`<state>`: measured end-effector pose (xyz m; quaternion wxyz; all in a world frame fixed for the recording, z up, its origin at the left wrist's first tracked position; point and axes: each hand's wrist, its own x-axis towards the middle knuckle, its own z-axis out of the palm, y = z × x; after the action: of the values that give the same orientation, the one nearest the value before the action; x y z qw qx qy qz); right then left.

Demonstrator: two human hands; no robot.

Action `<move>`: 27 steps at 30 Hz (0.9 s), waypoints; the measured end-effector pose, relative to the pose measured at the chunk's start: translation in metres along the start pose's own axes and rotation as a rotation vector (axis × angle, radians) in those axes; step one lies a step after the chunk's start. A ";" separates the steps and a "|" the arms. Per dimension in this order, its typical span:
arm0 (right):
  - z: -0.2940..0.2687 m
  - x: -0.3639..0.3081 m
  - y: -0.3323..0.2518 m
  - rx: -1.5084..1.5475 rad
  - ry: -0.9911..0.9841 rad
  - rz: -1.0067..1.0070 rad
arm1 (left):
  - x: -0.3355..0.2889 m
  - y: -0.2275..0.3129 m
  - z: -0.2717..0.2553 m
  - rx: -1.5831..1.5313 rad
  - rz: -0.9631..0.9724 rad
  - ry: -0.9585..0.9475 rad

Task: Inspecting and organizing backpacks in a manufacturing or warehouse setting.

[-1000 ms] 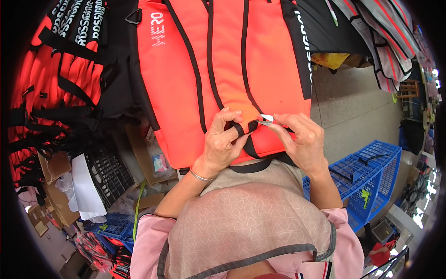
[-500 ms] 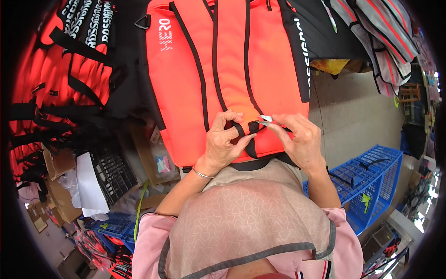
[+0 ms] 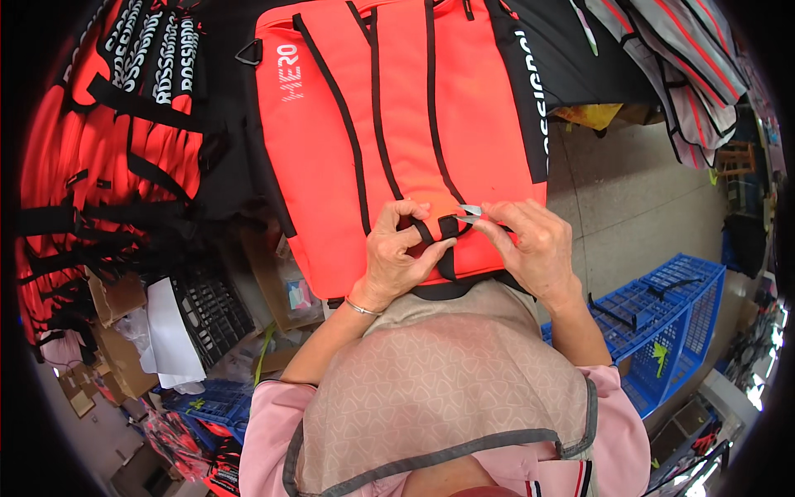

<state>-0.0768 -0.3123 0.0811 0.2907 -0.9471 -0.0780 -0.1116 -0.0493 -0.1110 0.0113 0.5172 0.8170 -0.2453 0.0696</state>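
A bright orange-red backpack (image 3: 319, 174) with black trim lies before me, its padded shoulder strap (image 3: 406, 141) running down toward my hands. My left hand (image 3: 396, 257) is closed, pinching the black-edged lower end of that strap beside a short black webbing piece (image 3: 448, 226). Between the thumb and fingers of my right hand (image 3: 538, 248) sits a pair of small silver thread snips (image 3: 469, 209). Its two blades stand apart, with the tips close to the webbing. Most of the snips' body is hidden in the hand.
At the left, several orange-red bags (image 3: 99, 149) with black straps are piled up. A blue plastic crate (image 3: 662, 290) stands low on the right. Grey bags with red stripes (image 3: 683, 74) hang at the upper right. Cardboard boxes and white paper (image 3: 172, 331) lie lower left.
The snips' blades show farther apart than before. Both hands keep their hold near the strap end. The backpack and surroundings sit slightly shifted in the view.
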 end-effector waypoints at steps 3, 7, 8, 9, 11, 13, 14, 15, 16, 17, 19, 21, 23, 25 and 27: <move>0.001 0.000 0.002 -0.004 -0.002 -0.004 | 0.002 0.001 0.000 0.012 0.007 -0.001; 0.002 0.000 0.003 -0.003 -0.005 -0.005 | 0.002 0.002 0.000 0.026 -0.008 -0.012; 0.002 0.000 0.002 -0.003 -0.006 -0.002 | 0.002 0.002 0.000 0.025 -0.009 -0.014; 0.001 0.000 0.002 -0.012 -0.012 -0.004 | 0.002 0.003 0.000 0.025 -0.004 -0.014; 0.001 0.000 0.002 -0.020 -0.020 -0.004 | 0.002 0.003 0.000 0.025 -0.001 -0.015; 0.001 0.000 0.002 -0.018 -0.032 -0.004 | 0.002 0.001 0.000 0.028 0.011 -0.007; 0.002 0.000 0.002 -0.019 -0.033 -0.003 | 0.002 0.001 0.000 0.027 0.011 -0.008; 0.002 0.001 0.002 -0.020 -0.025 -0.005 | 0.002 0.001 0.000 0.021 0.007 -0.010; 0.002 0.001 0.002 -0.022 -0.017 -0.008 | 0.002 0.001 0.000 0.016 0.002 -0.012; 0.002 0.001 0.001 -0.021 -0.018 -0.007 | 0.002 0.001 0.000 0.016 0.001 -0.013; 0.002 0.001 0.001 -0.018 -0.013 -0.012 | 0.002 0.001 0.001 0.021 -0.007 -0.018; 0.003 0.001 0.002 -0.022 -0.015 -0.013 | 0.002 0.001 0.000 0.024 -0.002 -0.022; 0.003 0.001 0.003 -0.026 -0.017 -0.014 | 0.002 0.000 0.001 0.028 0.004 -0.026; 0.003 0.001 0.002 -0.041 -0.030 -0.005 | 0.002 -0.001 0.002 0.023 0.017 -0.008; 0.006 0.001 0.003 -0.030 -0.019 -0.009 | 0.002 0.000 0.000 0.020 -0.005 -0.023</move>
<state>-0.0742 -0.3117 0.0750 0.2750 -0.9520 -0.0836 -0.1051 -0.0471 -0.1115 0.0124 0.5065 0.8233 -0.2486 0.0615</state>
